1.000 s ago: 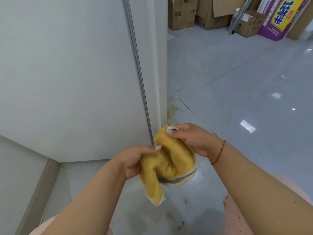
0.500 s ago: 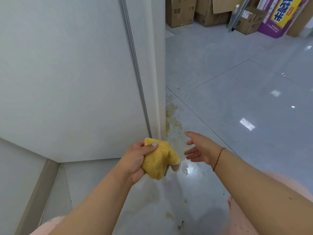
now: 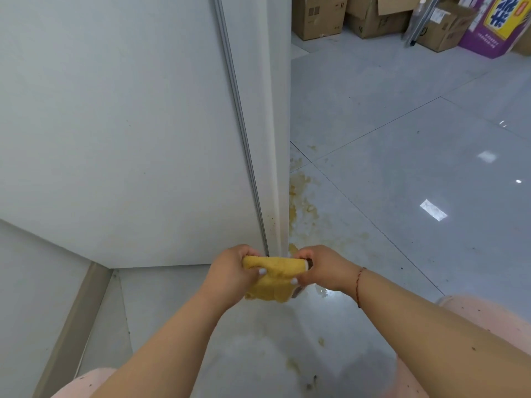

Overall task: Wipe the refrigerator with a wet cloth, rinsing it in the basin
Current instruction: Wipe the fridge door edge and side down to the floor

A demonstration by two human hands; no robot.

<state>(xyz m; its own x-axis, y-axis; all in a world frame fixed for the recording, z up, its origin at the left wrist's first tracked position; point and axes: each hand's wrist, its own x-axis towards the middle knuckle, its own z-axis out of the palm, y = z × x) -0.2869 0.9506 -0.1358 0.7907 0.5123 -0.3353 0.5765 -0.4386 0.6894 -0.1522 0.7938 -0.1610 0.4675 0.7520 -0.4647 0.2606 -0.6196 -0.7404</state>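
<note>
A yellow cloth (image 3: 273, 278) is stretched between both hands, just below the bottom right corner of the white refrigerator (image 3: 120, 124). My left hand (image 3: 231, 275) grips the cloth's left end and my right hand (image 3: 323, 270) grips its right end. The lower part of the cloth hangs bunched between them. A grey metal strip (image 3: 238, 110) runs down the refrigerator's side near its front edge. No basin is in view.
Yellow-brown stains (image 3: 301, 202) and a wet patch (image 3: 324, 293) mark the grey tiled floor beside the refrigerator's base. Cardboard boxes (image 3: 319, 15) and a purple carton (image 3: 494, 24) stand along the far wall. A white wall (image 3: 28, 282) with a beige baseboard lies to the left.
Half a second ago my left hand alone held the bunched cloth and my right hand hovered open. Now my right hand has taken the cloth's other end and the cloth is pulled out between them.
</note>
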